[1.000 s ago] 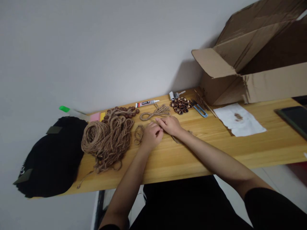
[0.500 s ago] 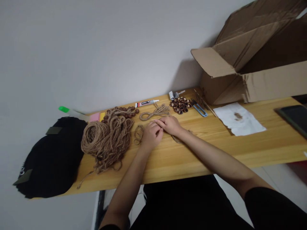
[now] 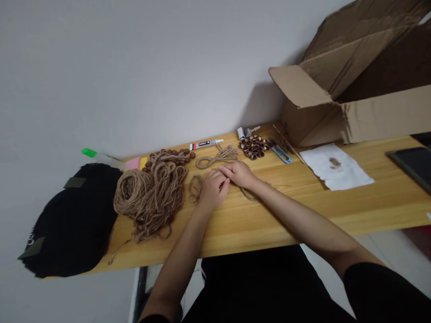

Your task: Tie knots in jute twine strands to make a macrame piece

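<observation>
At the middle of the wooden table, my left hand [image 3: 213, 189] and my right hand [image 3: 239, 174] meet with their fingers closed together on a piece of brown jute cord. A looped part of this jute cord [image 3: 194, 187] sticks out left of my left hand, and a strand hangs out under my right wrist. The stretch between my fingers is hidden. Just beyond my hands lies a looped, knotted bundle of cord [image 3: 218, 157] with frayed ends. Left of them is a large heap of jute cord [image 3: 161, 193] with a coil beside it.
Along the back are brown beads [image 3: 186, 156], a glue tube [image 3: 206, 144], a pile of brown rings [image 3: 254, 147] and blue thread snips [image 3: 280, 151]. A stained tissue [image 3: 336, 168], cardboard box [image 3: 316, 121] and phone [image 3: 412, 163] are right. A black bag [image 3: 74, 220] sits left.
My fingers have shifted very slightly where they meet, still closed on the cord. Everything else on the table stays in place.
</observation>
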A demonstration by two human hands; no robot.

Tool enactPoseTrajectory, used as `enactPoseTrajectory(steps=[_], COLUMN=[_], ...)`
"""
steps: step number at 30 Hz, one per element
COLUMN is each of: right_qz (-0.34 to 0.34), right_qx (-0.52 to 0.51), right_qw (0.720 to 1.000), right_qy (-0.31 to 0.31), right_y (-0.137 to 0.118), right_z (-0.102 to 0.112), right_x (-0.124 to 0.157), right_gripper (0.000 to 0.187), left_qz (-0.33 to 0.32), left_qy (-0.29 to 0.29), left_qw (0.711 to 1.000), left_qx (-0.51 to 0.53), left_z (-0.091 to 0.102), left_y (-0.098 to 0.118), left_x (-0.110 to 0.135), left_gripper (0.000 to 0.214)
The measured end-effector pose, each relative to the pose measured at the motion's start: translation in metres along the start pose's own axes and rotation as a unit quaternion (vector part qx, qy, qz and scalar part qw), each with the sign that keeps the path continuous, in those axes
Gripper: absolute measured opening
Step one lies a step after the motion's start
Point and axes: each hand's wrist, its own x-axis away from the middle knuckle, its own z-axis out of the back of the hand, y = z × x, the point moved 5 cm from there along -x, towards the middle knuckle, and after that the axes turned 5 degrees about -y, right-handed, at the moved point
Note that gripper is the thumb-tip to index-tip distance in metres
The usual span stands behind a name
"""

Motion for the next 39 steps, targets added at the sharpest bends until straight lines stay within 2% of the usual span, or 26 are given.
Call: enactPoseTrajectory(steps=[11, 16, 21, 31, 39], right_qz=[0.004, 0.03, 0.028, 0.017, 0.053], right_qx=[-0.025, -0.05, -0.053, -0.058, -0.105], right_qw=[1.0, 0.998, 0.998, 0.998, 0.993], right_qy=[0.006, 0.003, -0.006, -0.001, 0.001], right_y=[0.004, 0.001, -0.001, -0.001, 0.0], right_z=[-0.001, 0.0, 0.001, 0.0, -0.005], right_x=[-0.002, 0.0, 0.001, 0.002, 0.0], right_gripper=[0.052, 0.055, 0.057, 0.055, 0.047], left_qz=[0.048, 0.1, 0.149, 0.202, 0.256], left_qy=[-0.025, -0.027, -0.019, 0.005, 0.034], left_qw=[0.998, 0.991, 0.977, 0.941, 0.901], left_qx=[0.032, 0.081, 0.152, 0.272, 0.35], left_z=[-0.002, -0.003, -0.005, -0.011, -0.009], left_y=[-0.008, -0.012, -0.017, -0.025, -0.027], left_x=[0.001, 0.002, 0.004, 0.003, 0.002], left_gripper=[0.026, 0.03, 0.034, 0.037, 0.037])
